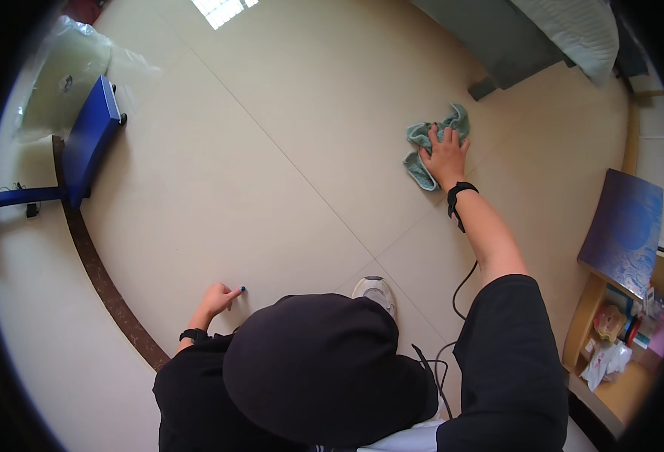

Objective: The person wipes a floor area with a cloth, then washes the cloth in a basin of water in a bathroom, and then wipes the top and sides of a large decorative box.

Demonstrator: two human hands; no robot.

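Observation:
My right hand point(446, 158) presses down on a crumpled green cloth point(422, 169) on the tiled floor point(287, 214), its fingers spread over the folds. Part of the cloth is hidden beneath my palm. To the lower left, my left hand point(217, 299) is low over the floor, with one finger extended and the others curled. A small blue spot shows at that fingertip, and I see nothing held there. Whether this hand touches the floor is unclear. A light-coloured shoe point(376, 294) shows between my hands, partly covered by a rounded black shape point(320, 367).
A grey furniture base point(496, 51) with a short leg stands beyond the cloth. At right, a blue patterned panel point(623, 231) leans by an open wooden compartment point(580, 327) of small items. A blue stand base point(92, 141) is at left. Black cable point(457, 294) runs near my right arm.

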